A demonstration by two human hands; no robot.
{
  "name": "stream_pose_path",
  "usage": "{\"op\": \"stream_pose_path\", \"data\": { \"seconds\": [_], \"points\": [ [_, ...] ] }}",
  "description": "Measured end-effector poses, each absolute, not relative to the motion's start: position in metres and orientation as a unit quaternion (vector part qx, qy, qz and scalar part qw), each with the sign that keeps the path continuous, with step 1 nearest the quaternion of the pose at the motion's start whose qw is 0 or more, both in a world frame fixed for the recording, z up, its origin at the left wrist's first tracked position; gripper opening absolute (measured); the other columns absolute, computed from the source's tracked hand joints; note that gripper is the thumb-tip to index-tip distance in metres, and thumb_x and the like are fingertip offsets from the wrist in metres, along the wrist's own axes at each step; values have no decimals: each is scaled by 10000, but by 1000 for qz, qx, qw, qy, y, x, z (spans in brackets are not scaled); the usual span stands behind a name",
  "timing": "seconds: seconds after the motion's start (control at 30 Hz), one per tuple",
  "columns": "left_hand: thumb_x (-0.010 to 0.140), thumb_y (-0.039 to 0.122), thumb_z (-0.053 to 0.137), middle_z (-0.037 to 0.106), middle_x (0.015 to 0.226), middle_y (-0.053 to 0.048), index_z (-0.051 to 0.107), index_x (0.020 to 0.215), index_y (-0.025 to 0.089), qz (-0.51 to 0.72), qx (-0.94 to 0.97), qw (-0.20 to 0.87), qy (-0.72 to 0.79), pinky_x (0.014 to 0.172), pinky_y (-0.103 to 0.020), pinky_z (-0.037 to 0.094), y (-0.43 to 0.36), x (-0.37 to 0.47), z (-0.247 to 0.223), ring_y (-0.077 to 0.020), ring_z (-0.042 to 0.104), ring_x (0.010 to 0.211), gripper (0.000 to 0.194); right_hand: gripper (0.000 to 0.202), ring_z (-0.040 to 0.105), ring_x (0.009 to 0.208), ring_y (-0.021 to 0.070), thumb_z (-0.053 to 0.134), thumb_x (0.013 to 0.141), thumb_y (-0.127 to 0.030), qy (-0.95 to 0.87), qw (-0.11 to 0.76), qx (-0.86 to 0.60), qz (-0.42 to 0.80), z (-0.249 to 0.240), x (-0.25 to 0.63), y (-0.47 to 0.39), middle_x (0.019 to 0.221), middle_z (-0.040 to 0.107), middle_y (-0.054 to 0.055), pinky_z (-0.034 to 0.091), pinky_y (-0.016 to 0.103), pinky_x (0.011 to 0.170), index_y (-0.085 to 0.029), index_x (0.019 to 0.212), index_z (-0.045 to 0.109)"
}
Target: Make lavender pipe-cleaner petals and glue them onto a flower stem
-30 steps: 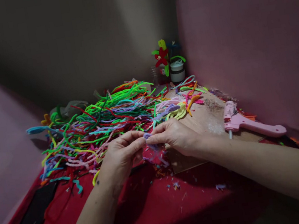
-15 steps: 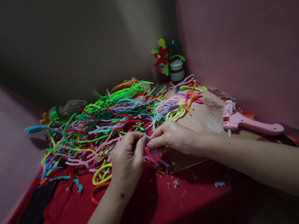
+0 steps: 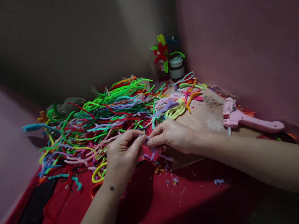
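Observation:
A small purple pipe cleaner [image 3: 152,150] is pinched between my two hands, its loose end hanging below the fingers. My left hand [image 3: 123,154] is closed, thumb and forefinger pressed on one part of it. From the other side my right hand [image 3: 173,136] grips it with thumb and fingertips, almost touching the left. Fingers hide much of the purple piece. Just behind both hands spreads a heap of pipe cleaners [image 3: 121,111] in many colours. By my left wrist lie scissors-like yellow [image 3: 98,173] and red loops, partly covered.
A pink glue gun [image 3: 253,120] lies at the right on a brown board [image 3: 201,119]. A lidded cup [image 3: 177,68] and a red pipe-cleaner flower [image 3: 160,52] stand in the back corner. Clippings [image 3: 174,180] dot the red cloth [image 3: 143,219].
My left wrist has shifted slightly left and turned a little. The purple piece's hanging end has swung, showing more below my fingers. Both hands keep their pinch.

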State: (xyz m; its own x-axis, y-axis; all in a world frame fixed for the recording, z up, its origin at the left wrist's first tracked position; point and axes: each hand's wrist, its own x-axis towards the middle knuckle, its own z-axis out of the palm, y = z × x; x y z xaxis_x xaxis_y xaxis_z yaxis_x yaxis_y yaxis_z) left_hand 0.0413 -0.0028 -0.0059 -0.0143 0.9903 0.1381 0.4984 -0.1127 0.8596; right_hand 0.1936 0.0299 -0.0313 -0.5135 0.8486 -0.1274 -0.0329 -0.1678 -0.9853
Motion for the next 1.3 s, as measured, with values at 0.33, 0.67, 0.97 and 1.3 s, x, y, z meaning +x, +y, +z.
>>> {"op": "stream_pose_path", "data": {
  "seconds": [0.33, 0.67, 0.97, 1.3],
  "points": [
    [710, 333, 655, 485, 462, 56, 607, 728, 155, 384, 575, 415, 591, 398, -184, 264, -1, 44, -2, -61, 371, 386, 185, 214, 340, 435, 63, 516, 694, -239, -630, 336, -363, 599, -36, 194, 31, 461, 425, -36, 248, 220, 438, -150, 499, 507],
    [738, 313, 585, 391, 423, 86, 528, 694, 169, 365, 599, 393, 594, 354, -176, 211, 2, 45, -11, -52, 297, 354, 161, 210, 328, 449, 53, 447, 723, -194, -730, 327, -415, 434, -33, 193, 27, 470, 399, -46, 233, 204, 454, -140, 552, 556],
    [794, 313, 523, 421, 515, 61, 525, 698, 182, 314, 699, 228, 601, 430, -197, 271, 6, 35, -16, -74, 352, 451, 162, 138, 456, 509, 76, 464, 635, -83, -699, 343, -442, 445, -34, 191, 25, 547, 531, -16, 333, 195, 496, -138, 622, 590],
    [793, 328, 536, 421, 476, 73, 529, 723, 187, 332, 672, 273, 603, 380, -179, 257, 4, 35, -14, -62, 344, 395, 158, 92, 439, 463, 70, 483, 675, -148, -672, 348, -434, 489, -35, 189, 24, 510, 500, -31, 331, 191, 459, -152, 608, 545]
  ]
}}
